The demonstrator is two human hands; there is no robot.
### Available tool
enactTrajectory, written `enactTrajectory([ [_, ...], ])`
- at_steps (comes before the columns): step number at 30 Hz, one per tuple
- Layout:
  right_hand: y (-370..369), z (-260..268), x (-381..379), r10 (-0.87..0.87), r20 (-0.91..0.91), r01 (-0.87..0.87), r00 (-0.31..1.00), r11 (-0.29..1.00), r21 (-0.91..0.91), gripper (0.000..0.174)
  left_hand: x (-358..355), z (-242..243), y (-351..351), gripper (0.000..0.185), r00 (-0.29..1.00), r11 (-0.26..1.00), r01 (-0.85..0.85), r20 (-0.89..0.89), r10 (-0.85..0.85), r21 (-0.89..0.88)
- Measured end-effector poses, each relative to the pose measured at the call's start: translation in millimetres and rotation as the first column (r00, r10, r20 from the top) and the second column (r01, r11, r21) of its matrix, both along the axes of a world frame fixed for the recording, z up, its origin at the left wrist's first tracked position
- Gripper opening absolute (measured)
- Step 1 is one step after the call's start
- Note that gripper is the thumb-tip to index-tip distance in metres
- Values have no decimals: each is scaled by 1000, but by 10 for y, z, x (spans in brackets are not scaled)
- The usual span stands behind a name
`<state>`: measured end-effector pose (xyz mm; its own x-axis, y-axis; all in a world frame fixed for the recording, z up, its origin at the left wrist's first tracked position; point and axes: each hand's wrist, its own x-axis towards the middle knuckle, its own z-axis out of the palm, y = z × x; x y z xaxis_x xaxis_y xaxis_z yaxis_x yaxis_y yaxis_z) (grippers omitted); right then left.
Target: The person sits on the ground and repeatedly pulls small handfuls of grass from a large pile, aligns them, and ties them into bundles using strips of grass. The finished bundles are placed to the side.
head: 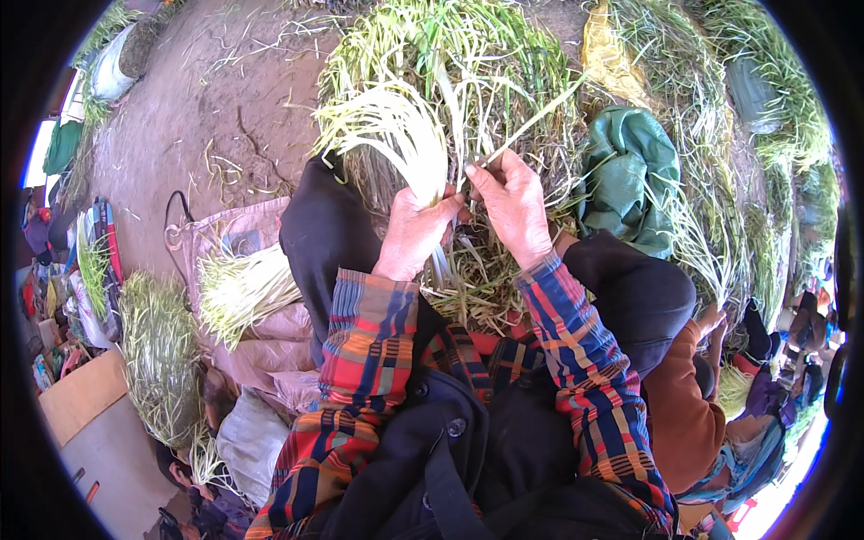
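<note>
My left hand [413, 233] grips a thick bunch of pale yellow-green leafy stalks [415, 145], perhaps blanched chives or garlic greens. Their leafy tops fan up and to the left, and white lower ends show beneath the fist. Close beside it, my right hand [511, 202] pinches one long, thin stalk [540, 120] that slants up to the right. Both hands are above my parted knees, with the fingertips almost meeting. Directly in front lies a large heap of the same greens [466, 40], green on top and with dry, brownish strands lower down.
At my left, a bundle of pale stalks [250, 290] rests on a pink sack [290, 344]. A crumpled green sheet [631, 179] lies by my right knee, below a yellow sack [607, 57]. A co-worker in an orange-brown sleeve [678, 412] sits at right, holding stalks [698, 250].
</note>
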<state>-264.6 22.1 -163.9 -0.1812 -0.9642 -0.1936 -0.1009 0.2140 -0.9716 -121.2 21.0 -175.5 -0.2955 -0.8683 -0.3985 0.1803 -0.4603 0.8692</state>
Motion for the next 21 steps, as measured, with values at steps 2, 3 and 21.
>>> enactTrajectory([
  [2, 36, -33, 59, -22, 109, 29, 994, 997, -68, 13, -13, -17, 5, 6, 998, 999, -35, -54, 37, 40],
  [3, 47, -60, 86, -48, 161, 57, 986, 997, -51, 12, -22, -26, 9, 6, 995, 997, -52, -83, 57, 61],
  [21, 623, -301, -435, 351, -96, -352, 931, 936, 9, 42, 141, -19, -25, 18, 889, 977, -47, -438, 136, 208],
])
